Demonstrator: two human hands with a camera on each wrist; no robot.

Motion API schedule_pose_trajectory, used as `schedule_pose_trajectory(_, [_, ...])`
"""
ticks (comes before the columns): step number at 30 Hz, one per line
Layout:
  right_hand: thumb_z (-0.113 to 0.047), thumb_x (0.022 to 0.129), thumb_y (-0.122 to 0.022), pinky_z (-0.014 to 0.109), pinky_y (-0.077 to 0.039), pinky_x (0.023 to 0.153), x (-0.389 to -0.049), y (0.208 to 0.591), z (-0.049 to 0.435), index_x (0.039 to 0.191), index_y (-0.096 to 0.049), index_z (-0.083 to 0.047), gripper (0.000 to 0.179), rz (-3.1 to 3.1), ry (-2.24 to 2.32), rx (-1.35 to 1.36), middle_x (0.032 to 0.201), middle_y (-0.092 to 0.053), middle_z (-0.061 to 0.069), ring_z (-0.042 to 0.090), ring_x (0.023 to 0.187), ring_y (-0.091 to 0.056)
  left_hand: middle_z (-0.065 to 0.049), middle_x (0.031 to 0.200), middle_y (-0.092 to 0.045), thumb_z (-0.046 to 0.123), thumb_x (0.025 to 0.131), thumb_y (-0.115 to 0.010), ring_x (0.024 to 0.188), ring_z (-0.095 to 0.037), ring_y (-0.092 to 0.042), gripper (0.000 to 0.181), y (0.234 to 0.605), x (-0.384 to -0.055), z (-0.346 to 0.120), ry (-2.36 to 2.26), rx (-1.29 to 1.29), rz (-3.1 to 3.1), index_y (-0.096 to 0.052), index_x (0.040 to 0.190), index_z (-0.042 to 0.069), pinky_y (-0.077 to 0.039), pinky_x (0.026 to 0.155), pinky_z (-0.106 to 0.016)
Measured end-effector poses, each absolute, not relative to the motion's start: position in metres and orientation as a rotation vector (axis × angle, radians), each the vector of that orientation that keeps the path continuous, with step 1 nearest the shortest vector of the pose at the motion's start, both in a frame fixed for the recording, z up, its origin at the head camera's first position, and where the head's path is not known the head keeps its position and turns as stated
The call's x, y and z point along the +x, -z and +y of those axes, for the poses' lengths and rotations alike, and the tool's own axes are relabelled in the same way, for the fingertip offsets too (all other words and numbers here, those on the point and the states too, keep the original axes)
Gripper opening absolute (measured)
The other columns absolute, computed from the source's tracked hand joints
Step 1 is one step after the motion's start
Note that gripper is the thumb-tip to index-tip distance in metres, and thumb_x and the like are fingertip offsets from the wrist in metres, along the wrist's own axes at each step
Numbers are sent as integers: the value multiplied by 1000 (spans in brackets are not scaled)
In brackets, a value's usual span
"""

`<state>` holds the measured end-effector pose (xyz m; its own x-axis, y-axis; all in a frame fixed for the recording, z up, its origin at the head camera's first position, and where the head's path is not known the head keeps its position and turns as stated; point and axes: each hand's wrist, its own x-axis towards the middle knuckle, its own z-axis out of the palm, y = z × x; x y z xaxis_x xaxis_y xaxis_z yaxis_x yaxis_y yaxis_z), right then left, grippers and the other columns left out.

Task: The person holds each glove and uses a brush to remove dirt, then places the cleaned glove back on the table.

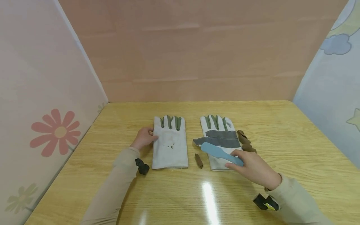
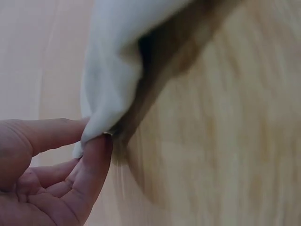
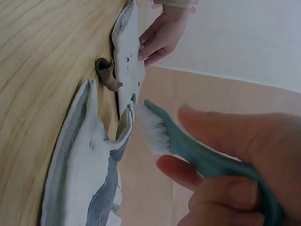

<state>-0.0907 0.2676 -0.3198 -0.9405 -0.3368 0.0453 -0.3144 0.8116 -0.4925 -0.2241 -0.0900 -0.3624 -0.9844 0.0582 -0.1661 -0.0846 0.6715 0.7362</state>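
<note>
My left hand pinches the left edge of a white work glove between thumb and fingers; in the left wrist view the pinched cloth is lifted off the table. Small dark specks dot the middle of this glove. A blue brush with white bristles is gripped by its handle in my right hand. It hangs over a second glove, which has grey patches and green between the fingers. In the head view the bristles are hidden beneath the brush head.
A curled brown piece lies on the wooden table between the gloves. Several more brown pieces lie along the right glove's right side. A plain tan backdrop stands behind the table, with patterned walls left and right.
</note>
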Motion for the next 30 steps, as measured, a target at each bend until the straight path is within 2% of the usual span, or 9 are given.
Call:
schedule_pose_trajectory(5, [-25,91,-60,21,-32,44,-93,320,278,103,-59,-3,25,2959,780,-459,54,-43,-5,2,44,-31,-23,118,-59,17,91,-56,99,-26,-59,49,361,-224,-91,-1193,-56,2649,-45,133,-7,-49,82,-32])
schedule_pose_trajectory(9, [-26,98,-48,23,-32,43,-98,320,293,104,-54,0,27,2987,839,-393,56,-39,-2,5,43,-31,-24,131,-48,27,94,-51,116,-34,-51,59,357,-220,-91,-1169,-75,2639,-32,142,-2,-45,94,-43])
schedule_pose_trajectory(12, [-28,101,-38,24,-31,44,-103,322,310,97,-50,0,31,2994,838,-334,60,-37,0,7,45,-29,-26,138,-40,29,95,-50,124,-38,-44,62,355,-216,-90,-1186,-60,2657,-26,144,-1,-41,100,-48])
schedule_pose_trajectory(18, [-26,104,-21,27,-30,48,-116,328,352,105,-55,8,48,2980,748,-193,64,-41,3,11,49,-31,-27,139,-36,28,95,-52,126,-42,-41,58,351,-204,-85,-1225,61,2710,-30,141,-1,-39,101,-50])
schedule_pose_trajectory(21, [-23,103,-18,28,-31,48,-124,334,375,106,-56,10,51,2957,703,-121,60,-40,2,11,47,-32,-27,137,-38,26,95,-52,125,-42,-41,55,348,-196,-78,-1201,157,2726,-34,138,-3,-38,101,-51])
schedule_pose_trajectory(27, [-22,103,-19,30,-31,54,-137,347,412,101,-56,12,50,2915,634,-38,67,-49,8,15,54,-35,-24,138,-41,26,95,-53,125,-41,-40,51,344,-180,-67,-1139,351,2686,-39,136,-2,-37,101,-52])
schedule_pose_trajectory(30, [-21,102,-25,36,-39,57,-139,351,423,106,-52,17,47,2925,608,-28,75,-54,24,27,61,-49,-23,139,-42,26,95,-53,126,-41,-40,52,342,-174,-62,-1114,423,2676,-40,135,-2,-37,102,-52])
